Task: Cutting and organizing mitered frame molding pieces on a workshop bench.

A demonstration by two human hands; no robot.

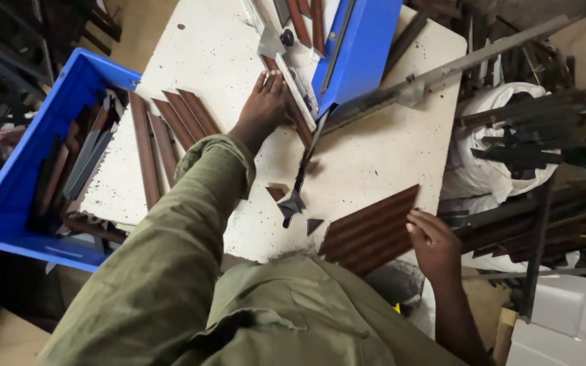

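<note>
1. Left hand [266, 108] lying flat on the white worktable [388, 149], fingers pressed together and extended, pressing down on a brown profile strip [301, 123] beside the white fence bar [296, 91] of the blue cutting machine [357, 47].
2. Right hand [434, 244] resting on the near-right end of a stack of brown ribbed strips [369, 230], fingers curled over the stack's edge; full grip not showing.
3. Stack lying diagonally at the table's near-right corner, partly overhanging the edge.
4. Long grey lever handle [442, 68] of the machine sticking out toward the upper right, nobody holding it.
5. Small triangular offcuts [278, 191] sitting on the table between the two hands, near a dark blade arm [298, 183].
6. More cut brown strips [171, 132] lying in a row on the table's left side.
7. Blue plastic crate [8, 196] standing just left of the table, holding brown and grey strips.
</note>
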